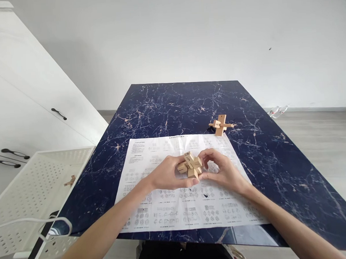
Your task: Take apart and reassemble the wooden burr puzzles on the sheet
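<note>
Between both hands: a wooden interlocking puzzle (191, 165), arms crossing, its numbered bar slanting from upper left to lower right.
Left hand (170, 173): half curled, thumb and fingers gripping the puzzle's left side.
Right hand (219, 166): loosely curved, fingertips at the puzzle's right side.
Puzzle's place: above the printed sheet (165, 199), near its middle.
Beyond the hands: a second wooden puzzle (220, 125) by the sheet's far right corner, on the blue marbled table (171, 106).
Left of the table: a white perforated basket (33, 179) holding a small wooden piece (69, 181).
</note>
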A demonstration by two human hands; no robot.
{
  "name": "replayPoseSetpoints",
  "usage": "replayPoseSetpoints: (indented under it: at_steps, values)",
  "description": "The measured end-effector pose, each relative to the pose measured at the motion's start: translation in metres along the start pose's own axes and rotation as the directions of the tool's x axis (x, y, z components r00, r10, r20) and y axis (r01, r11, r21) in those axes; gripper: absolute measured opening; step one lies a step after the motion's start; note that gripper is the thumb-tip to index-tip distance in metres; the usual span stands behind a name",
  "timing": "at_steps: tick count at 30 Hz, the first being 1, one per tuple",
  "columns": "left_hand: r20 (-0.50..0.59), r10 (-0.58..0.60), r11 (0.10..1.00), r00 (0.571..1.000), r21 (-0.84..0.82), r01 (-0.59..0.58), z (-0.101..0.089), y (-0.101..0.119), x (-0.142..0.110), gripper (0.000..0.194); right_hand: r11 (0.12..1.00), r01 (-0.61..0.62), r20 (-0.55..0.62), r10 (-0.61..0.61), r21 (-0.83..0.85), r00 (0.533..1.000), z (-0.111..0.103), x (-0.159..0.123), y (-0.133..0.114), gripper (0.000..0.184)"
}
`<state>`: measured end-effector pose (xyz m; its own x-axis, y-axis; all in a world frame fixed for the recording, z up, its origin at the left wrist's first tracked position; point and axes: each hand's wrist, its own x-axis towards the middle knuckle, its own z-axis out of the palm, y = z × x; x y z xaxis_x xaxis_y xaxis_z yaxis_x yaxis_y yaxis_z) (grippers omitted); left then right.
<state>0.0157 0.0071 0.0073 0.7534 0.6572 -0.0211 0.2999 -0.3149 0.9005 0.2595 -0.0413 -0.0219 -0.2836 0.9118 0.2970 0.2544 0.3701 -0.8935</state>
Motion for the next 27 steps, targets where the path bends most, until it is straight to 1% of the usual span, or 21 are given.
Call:
replayPoseSetpoints:
  at_steps: [2,3,4,6,8,10,12,13,14,15,16,17,18,19,20,21,23,24,25,26,27]
  values:
    - [0.087,0.006,0.998,0.996,-0.069,0.0,0.001,0.001,0.001,0.036,0.999,0.046,0.069,-0.044,-0.027,0.997,-0.001,0.0,-0.003,0.062]
    - [0.129,0.025,0.995,0.991,-0.097,-0.012,0.002,0.001,0.001,0.035,0.997,0.069,0.125,-0.065,-0.028,0.99,-0.002,0.001,-0.004,0.07]
    - [0.162,0.047,0.992,0.986,-0.124,-0.027,0.002,0.001,0.001,0.034,0.996,0.086,0.18,-0.081,-0.017,0.98,-0.002,0.001,-0.006,0.073]
    - [0.198,0.082,0.985,0.977,-0.165,-0.05,0.004,0.001,0.002,0.033,0.996,0.092,0.24,-0.094,0.02,0.966,-0.003,0.001,-0.01,0.07]
    - [0.195,0.094,0.983,0.976,-0.171,-0.061,0.004,0.002,0.002,0.034,0.997,0.072,0.211,-0.079,0.041,0.974,-0.003,0.0,-0.012,0.064]
    - [0.197,0.094,0.988,0.976,-0.138,-0.067,0.003,0.002,0.002,0.035,0.996,0.044,0.109,-0.052,0.075,0.993,-0.004,-0.001,-0.011,0.061]
    - [0.214,0.104,0.992,0.971,-0.088,-0.087,0.003,0.001,0.001,0.034,0.987,0.016,0.0,-0.016,0.159,1.0,-0.006,-0.002,-0.009,0.066]
    - [0.198,0.109,0.994,0.974,-0.043,-0.103,0.002,-0.001,0.001,0.036,0.978,-0.003,-0.039,0.011,0.207,0.999,-0.007,-0.002,-0.008,0.07]
    - [0.15,0.113,0.993,0.982,0.026,-0.118,0.002,-0.003,0.002,0.041,0.968,-0.03,-0.061,0.047,0.249,0.997,-0.008,-0.001,-0.006,0.073]
    - [0.068,0.118,0.985,0.991,0.123,-0.125,0.001,-0.006,0.002,0.047,0.958,-0.062,-0.07,0.085,0.281,0.994,-0.009,0.0,-0.005,0.075]
    - [-0.041,0.126,0.965,0.991,0.237,-0.113,0.0,-0.01,0.003,0.053,0.948,-0.099,-0.07,0.126,0.303,0.99,-0.009,0.001,-0.004,0.075]
    - [-0.157,0.137,0.933,0.978,0.352,-0.074,-0.001,-0.014,0.004,0.055,0.937,-0.135,-0.066,0.165,0.323,0.984,-0.009,0.002,-0.003,0.073]
    - [-0.257,0.143,0.896,0.956,0.444,-0.015,-0.003,-0.018,0.005,0.055,0.925,-0.165,-0.058,0.196,0.344,0.979,-0.009,0.004,-0.003,0.071]
    - [-0.33,0.139,0.864,0.934,0.501,0.049,-0.004,-0.022,0.006,0.052,0.912,-0.188,-0.044,0.219,0.366,0.975,-0.008,0.005,-0.003,0.069]
    - [-0.378,0.121,0.843,0.918,0.527,0.106,-0.005,-0.026,0.007,0.05,0.899,-0.206,-0.022,0.232,0.386,0.972,-0.007,0.006,-0.003,0.067]
    - [-0.412,0.096,0.834,0.906,0.53,0.152,-0.006,-0.029,0.007,0.052,0.889,-0.223,0.01,0.239,0.4,0.971,-0.006,0.006,-0.003,0.066]
    - [-0.455,0.074,0.84,0.887,0.508,0.191,-0.006,-0.032,0.007,0.069,0.873,-0.253,0.083,0.241,0.416,0.967,-0.004,0.007,-0.004,0.068]
    - [-0.47,0.093,0.85,0.878,0.496,0.175,-0.005,-0.032,0.007,0.075,0.867,-0.267,0.118,0.239,0.42,0.964,-0.003,0.007,-0.005,0.069]
    - [-0.482,0.128,0.867,0.867,0.479,0.138,-0.005,-0.03,0.007,0.074,0.862,-0.279,0.149,0.237,0.423,0.96,-0.002,0.007,-0.006,0.071]
    - [-0.49,0.161,0.89,0.857,0.448,0.089,-0.004,-0.027,0.006,0.066,0.858,-0.287,0.175,0.233,0.427,0.957,-0.002,0.007,-0.006,0.073]
    - [-0.489,0.177,0.916,0.854,0.399,0.038,-0.003,-0.024,0.005,0.051,0.853,-0.291,0.195,0.226,0.433,0.954,-0.002,0.006,-0.006,0.075]
